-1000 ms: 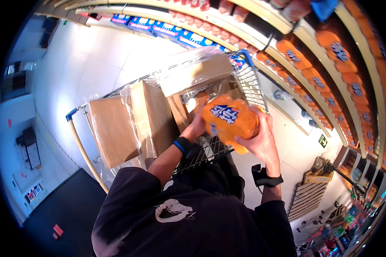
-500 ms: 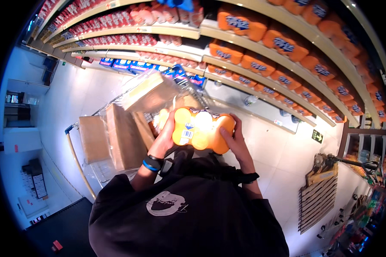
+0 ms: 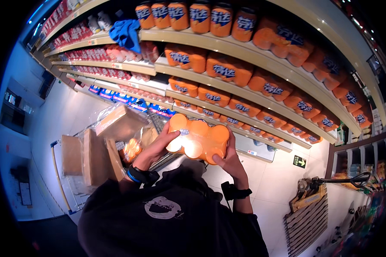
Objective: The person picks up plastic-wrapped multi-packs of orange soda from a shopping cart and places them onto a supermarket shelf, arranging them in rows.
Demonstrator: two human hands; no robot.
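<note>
A shrink-wrapped pack of orange cans [image 3: 208, 139] is held between my two hands in front of my chest. Its upper face catches a bright glare. My left hand [image 3: 159, 143] grips the left end, thumb over the top. At the opposite end my right hand [image 3: 231, 162] wraps the side, with its thumb at the near corner. Beyond the pack rise shelves [image 3: 227, 44] stocked with similar orange can packs [image 3: 229, 68] in several tiers. Single orange cans [image 3: 199, 18] stand along an upper tier.
To my left is a cart [image 3: 60, 180] loaded with cardboard boxes [image 3: 120, 122] and plastic film; another orange pack [image 3: 132, 150] lies among them. A blue cloth [image 3: 125, 35] hangs over a shelf edge. At the right, a slatted wooden panel [image 3: 306, 225] and a green floor sign [image 3: 299, 161].
The view has shifted, so more of the upper shelves shows and the cart sits farther left. Both hands keep hold of the can pack, which is now tilted differently.
</note>
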